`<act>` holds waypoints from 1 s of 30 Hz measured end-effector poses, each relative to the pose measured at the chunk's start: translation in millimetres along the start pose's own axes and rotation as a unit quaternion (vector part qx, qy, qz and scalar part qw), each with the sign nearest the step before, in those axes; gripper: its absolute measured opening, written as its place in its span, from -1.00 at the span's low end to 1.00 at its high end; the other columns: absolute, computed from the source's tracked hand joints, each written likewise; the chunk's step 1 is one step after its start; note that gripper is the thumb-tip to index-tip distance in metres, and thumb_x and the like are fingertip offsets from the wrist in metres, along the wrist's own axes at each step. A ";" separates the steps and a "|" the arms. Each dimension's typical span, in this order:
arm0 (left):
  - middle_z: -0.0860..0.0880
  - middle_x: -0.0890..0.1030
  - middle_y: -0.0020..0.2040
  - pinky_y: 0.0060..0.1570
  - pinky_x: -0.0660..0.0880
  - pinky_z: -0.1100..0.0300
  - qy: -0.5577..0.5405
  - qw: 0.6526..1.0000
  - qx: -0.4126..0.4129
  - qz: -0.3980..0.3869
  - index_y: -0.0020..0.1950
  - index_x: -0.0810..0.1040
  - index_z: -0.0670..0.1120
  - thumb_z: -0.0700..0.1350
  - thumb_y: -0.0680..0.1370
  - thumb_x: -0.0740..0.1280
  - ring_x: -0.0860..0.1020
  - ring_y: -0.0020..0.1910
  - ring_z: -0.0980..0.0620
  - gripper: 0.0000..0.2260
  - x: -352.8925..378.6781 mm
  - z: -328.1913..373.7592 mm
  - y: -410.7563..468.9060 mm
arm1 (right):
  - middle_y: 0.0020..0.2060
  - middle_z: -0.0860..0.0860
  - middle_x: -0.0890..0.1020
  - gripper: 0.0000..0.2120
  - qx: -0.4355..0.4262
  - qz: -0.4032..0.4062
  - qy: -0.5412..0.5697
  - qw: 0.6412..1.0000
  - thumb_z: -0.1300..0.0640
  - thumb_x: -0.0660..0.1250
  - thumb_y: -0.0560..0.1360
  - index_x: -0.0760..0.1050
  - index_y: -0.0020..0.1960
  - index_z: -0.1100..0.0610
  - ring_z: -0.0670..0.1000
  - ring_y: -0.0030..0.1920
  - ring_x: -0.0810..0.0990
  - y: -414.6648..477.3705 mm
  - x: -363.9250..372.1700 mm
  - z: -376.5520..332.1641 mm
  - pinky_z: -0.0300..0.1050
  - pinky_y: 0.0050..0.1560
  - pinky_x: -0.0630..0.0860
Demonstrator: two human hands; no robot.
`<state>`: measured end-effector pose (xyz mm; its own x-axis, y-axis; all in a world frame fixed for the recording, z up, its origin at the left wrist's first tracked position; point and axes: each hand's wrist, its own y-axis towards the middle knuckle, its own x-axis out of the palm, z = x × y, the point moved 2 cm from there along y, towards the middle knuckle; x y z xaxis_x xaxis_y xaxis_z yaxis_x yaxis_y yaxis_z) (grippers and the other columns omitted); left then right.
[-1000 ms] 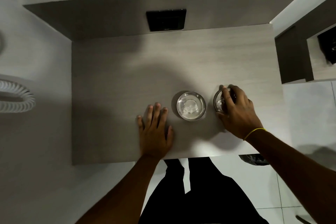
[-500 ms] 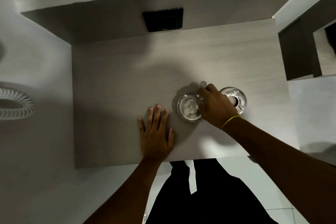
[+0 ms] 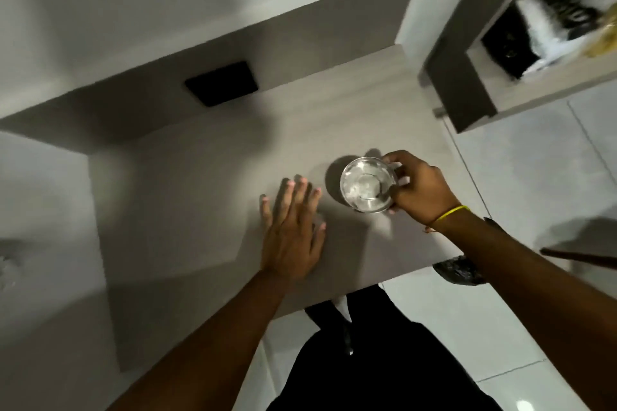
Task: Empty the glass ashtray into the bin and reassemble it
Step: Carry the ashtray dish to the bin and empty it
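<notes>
Hands first: the right hand [image 3: 422, 187] grips the glass ashtray bowl [image 3: 367, 184] from its right side, fingers curled round the far rim and the thumb at the near rim, while the left hand [image 3: 292, 233] lies flat and open on the worktop [image 3: 187, 197], holding nothing. The bowl sits over the right part of the worktop, just beside the fingertips of the left hand, which are on its left. Its mouth faces up and something pale lies inside, but the picture is too blurred to say what. I cannot tell if the bowl still touches the surface or is already a little lifted. The other glass piece of the ashtray I cannot find in this view; it may be hidden behind the right hand. A dark bag-like thing [image 3: 459, 272], possibly the lined bin, shows under the near right edge of the worktop, below the right forearm. So the bin seems to lie toward the person and to the right of the bowl, on the side of the hand that holds it, and I judge the carrying will go that way, with the bowl kept level until it is over the bin.
</notes>
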<state>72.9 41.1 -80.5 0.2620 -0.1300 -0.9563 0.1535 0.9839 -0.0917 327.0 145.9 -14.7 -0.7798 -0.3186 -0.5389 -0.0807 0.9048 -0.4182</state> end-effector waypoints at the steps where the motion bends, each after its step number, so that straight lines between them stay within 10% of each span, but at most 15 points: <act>1: -0.09 0.11 0.79 0.60 0.02 -0.50 0.007 0.999 0.039 -0.011 0.75 0.09 0.03 0.13 0.69 0.22 -0.03 0.77 -0.13 -0.34 -0.6 18.4 10.5 | -0.10 0.10 0.73 -0.43 0.015 0.013 0.027 0.999 0.39 0.45 0.27 0.59 0.20 -0.02 0.24 -0.13 0.73 -7.3 -15.7 11.9 0.20 -0.17 0.75; 13: -0.08 0.02 0.80 0.62 0.09 -0.43 -0.014 0.921 0.354 -0.164 0.76 -0.01 0.05 0.15 0.72 0.16 -0.04 0.77 -0.12 -0.34 68.3 267.4 29.8 | -0.09 0.22 0.61 -0.30 0.244 0.273 0.259 0.894 0.55 0.47 0.35 0.57 0.08 -0.25 0.32 -0.20 0.70 -150.1 -154.3 262.9 0.15 -0.28 0.75; 17: -0.06 -0.01 0.80 0.66 0.00 -0.38 -0.025 0.876 0.432 -0.213 0.77 0.01 0.04 0.10 0.71 0.19 -0.11 0.77 -0.06 -0.34 125.0 301.5 -8.4 | -0.18 0.15 0.66 -0.25 0.273 0.307 0.167 0.896 0.41 0.49 0.32 0.41 0.30 -0.23 0.22 -0.25 0.74 -160.5 -140.4 338.4 0.31 -0.29 0.73; 21: -0.04 0.04 0.80 0.65 0.05 -0.38 -0.020 0.851 0.455 -0.262 0.76 0.01 0.05 0.05 0.67 0.22 -0.07 0.77 -0.05 -0.31 196.5 298.9 -39.8 | -0.39 0.00 0.58 -0.28 0.244 0.299 0.036 0.922 0.15 0.46 0.32 0.27 0.40 -0.13 0.29 -0.29 0.67 -135.5 -96.3 408.9 0.01 -0.33 0.55; 26: -0.04 0.00 0.80 0.64 0.08 -0.40 0.025 0.869 0.392 -0.302 0.77 -0.04 0.07 -0.02 0.62 0.36 -0.10 0.77 -0.06 -0.18 266.7 259.5 -53.9 | 0.20 0.26 0.62 -0.23 0.190 0.218 -0.149 0.946 0.04 0.41 0.54 0.05 0.60 -0.21 0.46 -0.05 0.68 -75.8 -49.4 481.2 0.22 -0.02 0.62; 30: -0.05 -0.10 0.81 0.65 0.01 -0.43 0.049 0.870 0.352 -0.342 0.74 -0.24 0.11 -0.03 0.64 0.35 -0.17 0.77 -0.08 -0.11 312.6 231.9 -59.2 | 0.23 0.36 0.55 -0.15 0.140 0.166 -0.252 0.943 0.18 0.36 0.54 0.00 0.64 -0.25 0.48 -0.16 0.67 -37.7 -19.8 522.6 0.21 -0.17 0.61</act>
<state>366.6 -86.2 -309.6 -0.1981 -0.6098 -0.7674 0.7964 0.3563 -0.4887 670.0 -29.6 -370.4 -0.3331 -0.1879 -0.9240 0.3387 0.8907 -0.3032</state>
